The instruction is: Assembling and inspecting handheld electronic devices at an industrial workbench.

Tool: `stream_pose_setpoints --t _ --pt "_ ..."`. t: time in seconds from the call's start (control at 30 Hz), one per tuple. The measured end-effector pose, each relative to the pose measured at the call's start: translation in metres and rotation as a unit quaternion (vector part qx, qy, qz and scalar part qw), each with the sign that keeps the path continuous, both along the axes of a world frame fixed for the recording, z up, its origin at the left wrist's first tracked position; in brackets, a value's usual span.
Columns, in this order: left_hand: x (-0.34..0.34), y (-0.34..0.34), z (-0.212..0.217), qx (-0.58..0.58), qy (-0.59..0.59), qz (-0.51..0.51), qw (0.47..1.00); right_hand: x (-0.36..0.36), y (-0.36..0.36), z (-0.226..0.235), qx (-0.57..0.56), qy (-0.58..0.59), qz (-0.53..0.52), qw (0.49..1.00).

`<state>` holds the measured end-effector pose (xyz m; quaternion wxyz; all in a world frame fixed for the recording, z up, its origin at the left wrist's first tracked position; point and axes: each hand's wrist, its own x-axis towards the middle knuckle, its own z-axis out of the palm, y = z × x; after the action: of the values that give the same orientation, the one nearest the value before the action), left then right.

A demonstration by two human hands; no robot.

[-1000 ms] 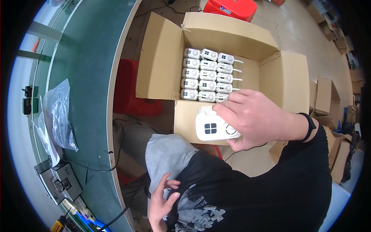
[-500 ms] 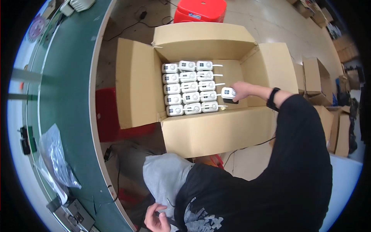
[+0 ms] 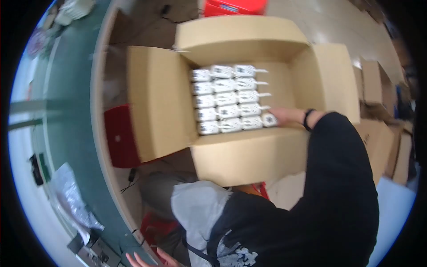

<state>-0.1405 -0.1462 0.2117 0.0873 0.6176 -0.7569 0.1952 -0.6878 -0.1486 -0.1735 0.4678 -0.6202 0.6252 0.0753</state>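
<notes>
A cardboard box stands open in front of me, its flaps folded outward. Inside, white boxy devices with dark square marks and round details lie in three close columns; short white tabs or cords stick out on their right side. My right hand reaches into the box and grips another white device, set at the near right end of the nearest row, beside its last piece. Fingers spread and holding nothing, my left hand is at the lower edge, by the green table. Motion blur hides finer details.
On the left runs a green table with a clear plastic bag on it. Red stools stand under the table's edge and beyond the box. More cardboard boxes are at the right.
My right hand has lowered the white device toward me, against the end of the nearest row. My left hand has moved left and down, its fingers spreading. The whole view has shifted slightly.
</notes>
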Motion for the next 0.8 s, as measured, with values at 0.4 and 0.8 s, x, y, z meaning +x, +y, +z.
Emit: stream_pose_setpoints --t 0.4,0.8 --pt "0.036 -0.018 -0.006 0.151 0.094 0.095 0.979 0.04 -0.108 0.118 0.153 0.11 0.259 0.947" --pt "0.036 -0.036 0.004 0.162 0.083 0.098 0.978 0.188 -0.391 0.46 -0.47 -0.254 -0.006 0.845"
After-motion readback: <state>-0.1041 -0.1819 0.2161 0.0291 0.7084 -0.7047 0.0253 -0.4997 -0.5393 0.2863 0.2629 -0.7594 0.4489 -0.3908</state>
